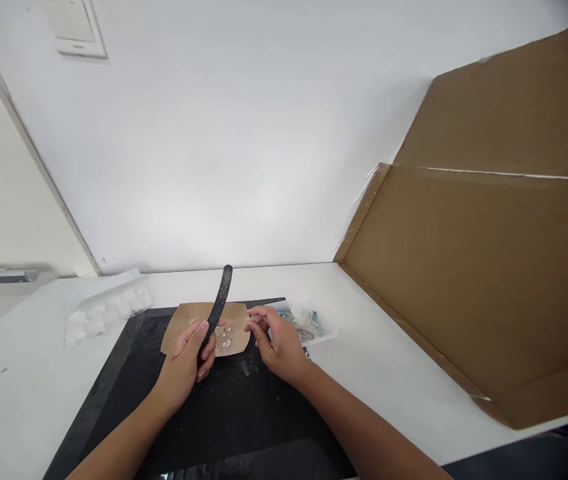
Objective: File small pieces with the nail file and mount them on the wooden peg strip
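My left hand [187, 353] is closed around the lower part of a black curved strip [221, 297]. The strip stands up from the fist, bends to the right at its rounded top, and is speckled with pale dust. My right hand [278, 340] is at the right edge of a tan paper tray [177, 328], thumb and index finger pinched together. A tiny pale thing may be between those fingertips; I cannot make it out. Small whitish bits [225, 339] lie scattered in the tray, partly hidden behind my left hand.
Beneath the tray is a black mat [244, 420] on a white table [389, 373]. Clear plastic packaging [109, 313] lies at the left. A white container [324, 339] with small bluish packets stands behind my right hand. Brown cardboard [479, 267] leans along the right side.
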A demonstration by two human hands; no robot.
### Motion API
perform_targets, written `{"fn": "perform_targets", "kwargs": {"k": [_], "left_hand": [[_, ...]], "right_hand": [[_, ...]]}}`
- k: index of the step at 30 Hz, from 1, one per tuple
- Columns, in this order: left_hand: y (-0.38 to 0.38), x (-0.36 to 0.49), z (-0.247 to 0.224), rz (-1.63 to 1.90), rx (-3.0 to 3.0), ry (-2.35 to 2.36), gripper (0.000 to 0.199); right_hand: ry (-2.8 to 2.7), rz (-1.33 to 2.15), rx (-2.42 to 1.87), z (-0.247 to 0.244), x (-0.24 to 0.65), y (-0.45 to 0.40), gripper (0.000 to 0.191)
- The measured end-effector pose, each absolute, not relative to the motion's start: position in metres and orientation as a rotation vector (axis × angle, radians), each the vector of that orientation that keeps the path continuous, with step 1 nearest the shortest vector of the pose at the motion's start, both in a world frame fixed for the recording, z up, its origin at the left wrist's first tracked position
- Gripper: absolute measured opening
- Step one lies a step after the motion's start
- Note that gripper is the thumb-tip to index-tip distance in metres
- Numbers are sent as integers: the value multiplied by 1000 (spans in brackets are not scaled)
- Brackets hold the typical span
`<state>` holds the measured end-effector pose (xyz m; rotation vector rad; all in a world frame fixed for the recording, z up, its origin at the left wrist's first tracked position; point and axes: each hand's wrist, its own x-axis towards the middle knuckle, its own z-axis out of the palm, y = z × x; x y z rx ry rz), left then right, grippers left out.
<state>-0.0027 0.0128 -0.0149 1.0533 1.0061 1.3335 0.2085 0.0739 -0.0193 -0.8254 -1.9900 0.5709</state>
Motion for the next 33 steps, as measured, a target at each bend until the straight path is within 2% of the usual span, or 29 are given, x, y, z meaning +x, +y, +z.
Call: {"fn": "perform_targets", "kwargs": {"k": [9, 18, 24, 33], "left_hand": [[11, -1, -11, 1283, 1196, 1107, 50], [9, 2, -15, 1188, 1230, 1138, 58], [4, 9, -18, 1130, 1300, 1136, 54], [-2, 11, -19, 1086, 1419, 1165, 44]], "right_hand": [[-1966, 574, -797, -15, 207, 69, 12], [-1912, 512, -783, -8, 207, 62, 18], [-1803, 527, -817, -8, 208, 60, 23], [-1829, 424, -818, -14, 207, 64, 19]]}}
